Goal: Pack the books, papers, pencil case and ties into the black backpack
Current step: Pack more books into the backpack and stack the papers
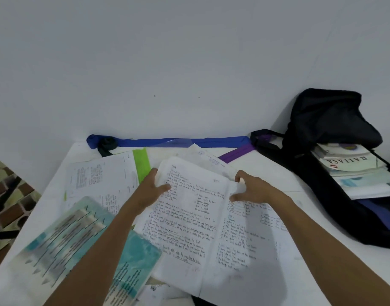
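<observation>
You are at a study corner, likely in a home: a white table (267,173) stands against a bare wall (189,62). On the table lie a handwritten notebook (200,217), loose papers (101,173) and a teal textbook (63,235). A black backpack (322,129) sits at its right end, and patterned floor tiles (8,195) show left of it.

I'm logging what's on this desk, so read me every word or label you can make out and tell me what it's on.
"RAHACA", or near it, upside down: on the white book in the black backpack.
Handwriting on the open notebook: too blurred to read.
Print on the teal book: blurred.
Print on the loose sheets: too small.
</observation>
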Action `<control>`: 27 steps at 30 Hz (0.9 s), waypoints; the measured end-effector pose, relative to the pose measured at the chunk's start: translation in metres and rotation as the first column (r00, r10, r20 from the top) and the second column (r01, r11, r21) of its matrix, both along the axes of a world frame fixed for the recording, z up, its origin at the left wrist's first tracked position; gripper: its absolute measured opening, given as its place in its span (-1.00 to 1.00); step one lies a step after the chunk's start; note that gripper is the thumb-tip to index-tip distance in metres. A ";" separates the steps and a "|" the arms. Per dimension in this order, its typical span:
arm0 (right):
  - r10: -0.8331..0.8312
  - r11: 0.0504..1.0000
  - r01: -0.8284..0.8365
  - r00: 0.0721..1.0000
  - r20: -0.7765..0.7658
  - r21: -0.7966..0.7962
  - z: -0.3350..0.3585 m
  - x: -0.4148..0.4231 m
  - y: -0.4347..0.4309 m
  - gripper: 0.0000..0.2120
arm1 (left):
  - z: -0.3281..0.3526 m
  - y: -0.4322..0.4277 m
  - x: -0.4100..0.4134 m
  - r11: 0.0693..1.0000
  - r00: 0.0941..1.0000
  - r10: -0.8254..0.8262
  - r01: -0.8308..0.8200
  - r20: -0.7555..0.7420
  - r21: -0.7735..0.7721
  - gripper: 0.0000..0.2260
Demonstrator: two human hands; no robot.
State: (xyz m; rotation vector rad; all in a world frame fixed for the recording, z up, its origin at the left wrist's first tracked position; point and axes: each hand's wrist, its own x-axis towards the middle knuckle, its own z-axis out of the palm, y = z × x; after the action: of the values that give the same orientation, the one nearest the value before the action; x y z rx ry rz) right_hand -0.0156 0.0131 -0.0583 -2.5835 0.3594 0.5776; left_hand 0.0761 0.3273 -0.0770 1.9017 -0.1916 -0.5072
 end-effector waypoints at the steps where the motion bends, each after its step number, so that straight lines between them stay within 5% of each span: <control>1: -0.031 0.999 0.031 1.000 -0.004 0.026 0.005 0.000 -0.005 -0.46 | 0.004 -0.001 0.000 0.997 1.000 0.020 -0.020 -0.004 -0.075 -0.65; 6: -0.138 0.990 0.139 0.988 -0.065 0.014 0.032 -0.013 -0.056 -0.48 | 0.014 -0.006 0.005 0.977 0.992 0.108 -0.093 0.071 -0.190 -0.69; 8: -0.250 0.951 0.260 0.965 -0.076 0.170 0.037 -0.029 -0.083 -0.51 | 0.014 -0.006 0.009 0.973 0.990 0.132 -0.119 0.052 -0.199 -0.69; 10: -0.392 0.802 0.380 0.917 -0.075 0.460 0.032 -0.046 -0.103 -0.40 | 0.014 -0.006 0.011 0.969 0.989 0.145 -0.135 0.034 -0.208 -0.69; 12: -0.492 0.540 0.419 0.861 -0.130 0.730 0.019 -0.061 -0.111 -0.29 | 0.016 -0.008 0.010 0.967 0.985 0.169 -0.159 0.037 -0.199 -0.70; 15: -0.485 0.218 0.393 0.838 -0.251 0.893 -0.007 -0.080 -0.096 -0.50 | 0.020 -0.010 0.015 0.955 0.976 0.217 -0.206 0.031 -0.215 -0.67; 22: -0.643 0.100 0.368 0.733 -0.223 0.924 -0.039 -0.093 -0.065 -0.59 | 0.071 -0.028 0.014 0.981 0.995 0.084 -0.072 0.060 -0.182 -0.74; 27: -0.673 0.047 0.289 0.717 -0.184 0.956 -0.019 -0.084 -0.059 -0.62 | 0.112 -0.051 -0.003 0.879 0.975 -0.219 0.187 -0.023 -0.438 -0.69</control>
State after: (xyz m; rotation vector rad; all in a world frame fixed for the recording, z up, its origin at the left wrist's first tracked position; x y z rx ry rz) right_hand -0.0996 -0.0457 -0.0769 -1.0911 0.5303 -0.0057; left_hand 0.0728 0.2759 0.0354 1.4301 -0.4261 -0.6168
